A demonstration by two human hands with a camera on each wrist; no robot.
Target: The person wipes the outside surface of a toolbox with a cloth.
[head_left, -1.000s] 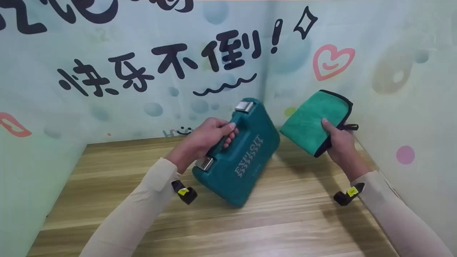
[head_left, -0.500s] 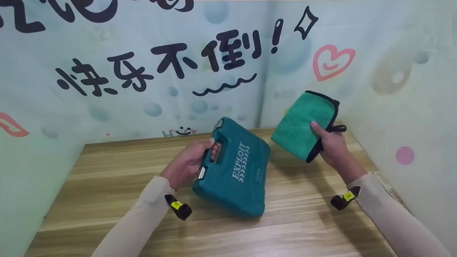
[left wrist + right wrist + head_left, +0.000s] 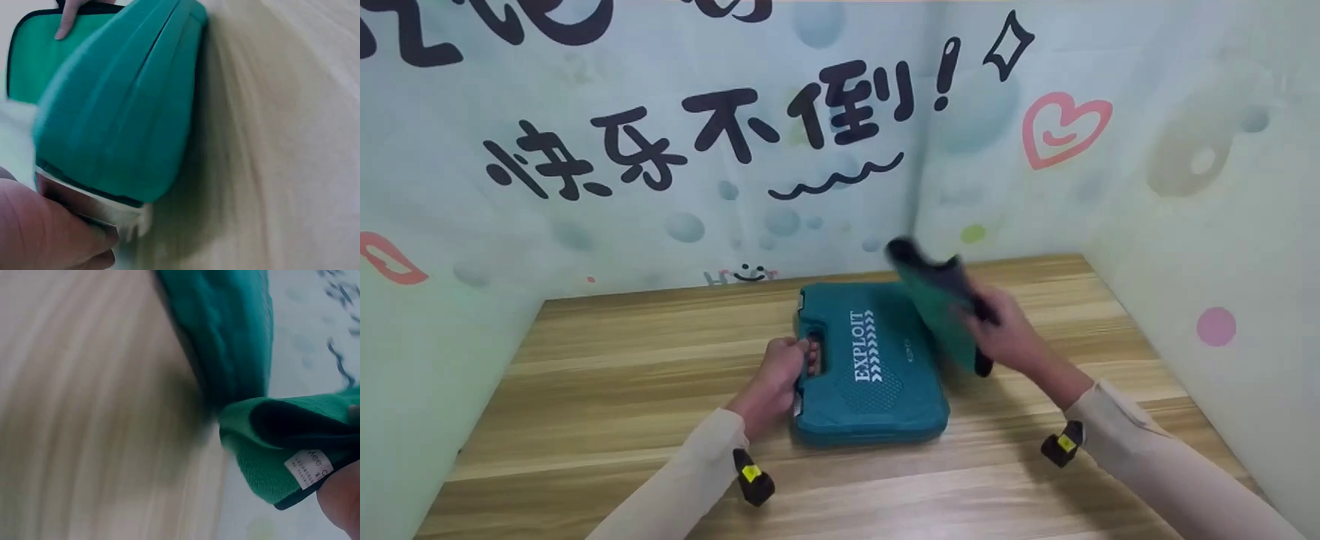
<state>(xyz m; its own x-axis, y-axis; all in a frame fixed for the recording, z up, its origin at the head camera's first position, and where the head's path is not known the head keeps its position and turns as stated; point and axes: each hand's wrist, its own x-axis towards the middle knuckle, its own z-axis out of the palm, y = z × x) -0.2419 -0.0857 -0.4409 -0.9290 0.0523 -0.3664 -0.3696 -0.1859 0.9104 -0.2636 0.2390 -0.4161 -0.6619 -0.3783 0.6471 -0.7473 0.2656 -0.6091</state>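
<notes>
A teal plastic carrying case [image 3: 904,409] with white "EXPLOIT" lettering lies face up on the wooden tabletop in the head view. My left hand [image 3: 774,379] grips its handle, fingers curled through the opening on the left side. Close to the case's right edge, my right hand [image 3: 1011,330] pinches a folded green cloth [image 3: 934,315] with black edging. The right wrist view shows a white label [image 3: 309,468] on the cloth. In the left wrist view the side of the case [image 3: 121,107] and a metal latch [image 3: 84,199] appear near the hand.
The wood-grain tabletop [image 3: 645,375] meets a printed backdrop [image 3: 735,217] with dark characters behind it. A pale side wall [image 3: 1245,255] stands on the right. Both sleeves carry a small black wrist camera, such as the left one [image 3: 754,480].
The case has gone from tilted up to lying face up, its handle side lowered by my left hand. My right hand has moved left and turned the cloth nearly edge-on beside the case.
</notes>
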